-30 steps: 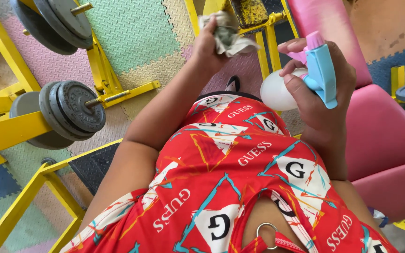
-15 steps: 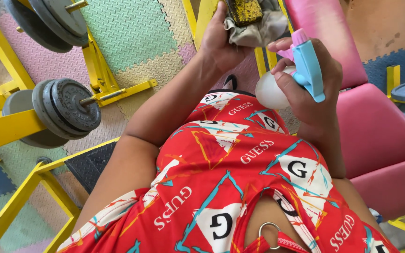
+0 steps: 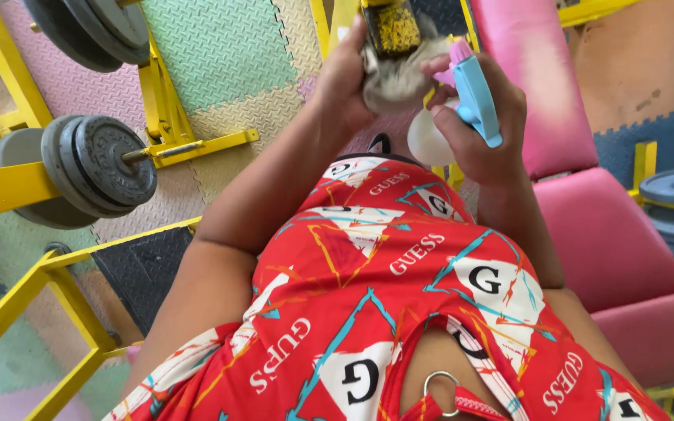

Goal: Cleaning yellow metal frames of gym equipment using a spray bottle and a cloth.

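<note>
The left hand point(image 3: 345, 74) is closed around a grey rag point(image 3: 399, 74), pressing it against the worn yellow pad point(image 3: 394, 27) of the frame. Just beside it, the right hand point(image 3: 473, 129) grips a spray bottle point(image 3: 470, 101) with a blue trigger, near the pink bench point(image 3: 610, 226)

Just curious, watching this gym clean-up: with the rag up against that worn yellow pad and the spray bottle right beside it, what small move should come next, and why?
Probably a short rub of the crumpled grey rag across the worn yellow-and-black pad. The left hand presses the rag against the pad's underside, and the right hand holds the blue-and-pink spray bottle close beside it, nozzle near the rag. Whether the rag is wet cannot be told.
</note>
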